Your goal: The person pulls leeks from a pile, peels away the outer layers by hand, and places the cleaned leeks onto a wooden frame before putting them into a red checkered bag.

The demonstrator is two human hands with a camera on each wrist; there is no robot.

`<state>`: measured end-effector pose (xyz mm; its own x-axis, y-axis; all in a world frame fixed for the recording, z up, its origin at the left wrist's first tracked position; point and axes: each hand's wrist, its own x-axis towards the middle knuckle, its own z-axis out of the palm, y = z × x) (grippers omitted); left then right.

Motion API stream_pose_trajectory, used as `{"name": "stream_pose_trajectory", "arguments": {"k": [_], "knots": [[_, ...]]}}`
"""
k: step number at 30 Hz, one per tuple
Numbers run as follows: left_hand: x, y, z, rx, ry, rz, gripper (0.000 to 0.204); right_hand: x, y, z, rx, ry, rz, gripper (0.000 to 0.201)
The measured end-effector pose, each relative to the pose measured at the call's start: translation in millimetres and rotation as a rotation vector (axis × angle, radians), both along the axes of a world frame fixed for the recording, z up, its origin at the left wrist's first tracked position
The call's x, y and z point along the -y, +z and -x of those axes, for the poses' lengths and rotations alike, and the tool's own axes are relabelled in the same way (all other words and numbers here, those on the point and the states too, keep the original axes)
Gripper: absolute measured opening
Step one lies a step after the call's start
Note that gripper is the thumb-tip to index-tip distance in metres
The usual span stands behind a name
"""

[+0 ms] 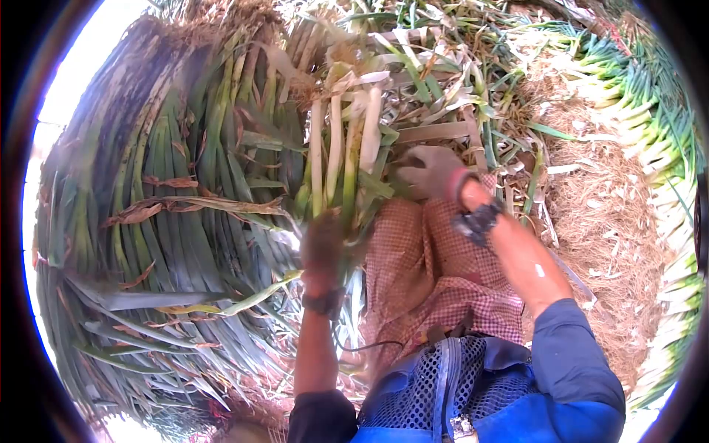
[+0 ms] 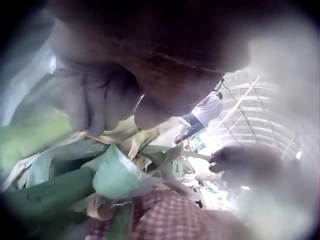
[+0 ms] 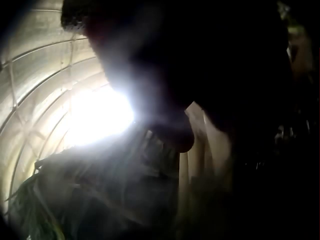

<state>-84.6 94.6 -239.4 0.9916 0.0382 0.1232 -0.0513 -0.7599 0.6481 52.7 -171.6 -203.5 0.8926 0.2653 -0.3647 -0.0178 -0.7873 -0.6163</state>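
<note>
Several large green onions (image 1: 334, 148) with pale shanks stand out in front of my lap, root ends pointing away from me. My gloved left hand (image 1: 323, 244) grips them low down by the leaves; in the left wrist view its fingers (image 2: 97, 100) curl over green leaves (image 2: 117, 172). To the right of the shanks is my gloved right hand (image 1: 432, 171), close to some green leaf and above my knee. Its fingers are blurred, and I cannot tell whether they pinch anything. In the right wrist view the dark hand overlaps the pale shanks (image 3: 197, 155).
A thick heap of unpeeled green onions (image 1: 170, 162) lies at my left. Stripped leaves (image 1: 450, 81) litter the ground ahead. A long row of cleaned green onions (image 1: 657, 140) curves along the right, roots (image 1: 598, 199) inward. Another person (image 2: 202, 115) is farther off under the arched roof.
</note>
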Motion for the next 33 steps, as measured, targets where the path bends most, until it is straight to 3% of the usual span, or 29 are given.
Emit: {"name": "stream_pose_trajectory", "arguments": {"k": [2,3,5,7,8,10,11,12,13,14,15,16,17,19,21,22,23,25,26,27,28,30,31,33], "knots": [[12,10,-11,-0.311,0.076,0.252,0.036,-41,-22,-10,-0.061,-0.031,0.036,0.046],[15,2,-12,-0.322,0.078,0.252,0.036,-55,-36,-12,-0.091,-0.052,0.056,0.046],[17,-16,-11,-0.377,0.253,0.333,0.036,-79,-66,-11,-0.148,-0.065,0.011,0.049],[16,-9,-16,-0.394,0.267,0.331,0.035,-86,-85,-12,-0.186,-0.057,-0.053,0.053],[13,-12,-18,-0.366,0.256,0.370,0.034,-85,-92,-19,-0.048,0.231,0.148,0.049],[4,-23,-20,-0.341,0.251,0.409,0.034,-69,-89,-30,0.310,0.601,0.541,0.032],[-1,-34,-21,-0.288,0.244,0.359,0.034,-45,-75,-39,0.188,0.312,0.169,0.027],[-4,-41,-22,-0.236,0.236,0.312,0.035,-19,-63,-51,0.272,0.226,0.042,0.024],[-4,-43,-24,-0.242,0.236,0.316,0.035,7,-52,-63,0.361,0.151,-0.087,0.021],[-2,-41,-28,-0.293,0.245,0.317,0.036,27,-40,-71,0.660,0.287,0.029,0.020],[2,-36,-34,-0.341,0.253,0.318,0.038,38,-17,-75,0.370,-0.082,-0.401,0.020],[11,-19,-43,-0.334,0.231,0.239,0.041,55,3,-83,0.384,-0.096,-0.505,0.017],[16,-26,-46,-0.337,0.231,0.245,0.041,69,20,-89,0.365,-0.205,-0.493,0.017],[24,-42,-55,-0.163,0.133,0.123,0.043,90,47,-106,0.379,-0.467,-0.689,0.021],[33,-39,-66,-0.187,0.093,0.137,0.049,98,87,-120,0.510,-0.621,-0.741,0.031],[38,-39,-69,-0.151,0.120,0.045,0.049,166,79,-150,0.364,-0.535,-0.753,0.035],[42,-38,-73,-0.112,0.146,-0.044,0.050,154,100,-146,0.434,-0.605,-0.890,0.033],[48,-33,-79,-0.084,0.152,0.039,0.051,180,111,-148,0.258,-0.498,-0.878,0.035],[51,-30,-82,-0.038,0.186,0.026,0.050,180,103,-137,0.181,-0.595,-0.896,0.036],[55,-26,-86,0.008,0.222,0.013,0.049,160,104,-117,0.076,-0.603,-0.963,0.036],[58,-21,-91,0.010,0.221,0.019,0.049,153,98,-94,-0.074,-0.486,-1.020,0.031],[67,-14,-101,-0.154,0.153,0.297,0.047,107,76,-46,0.007,-0.328,-1.180,0.021],[75,-12,-109,-0.155,0.150,0.298,0.047,85,77,-22,-0.010,-0.320,-1.228,0.021],[94,-9,-126,-0.486,-0.035,0.996,0.041,45,86,13,-0.111,-0.390,-1.284,0.019]]}}
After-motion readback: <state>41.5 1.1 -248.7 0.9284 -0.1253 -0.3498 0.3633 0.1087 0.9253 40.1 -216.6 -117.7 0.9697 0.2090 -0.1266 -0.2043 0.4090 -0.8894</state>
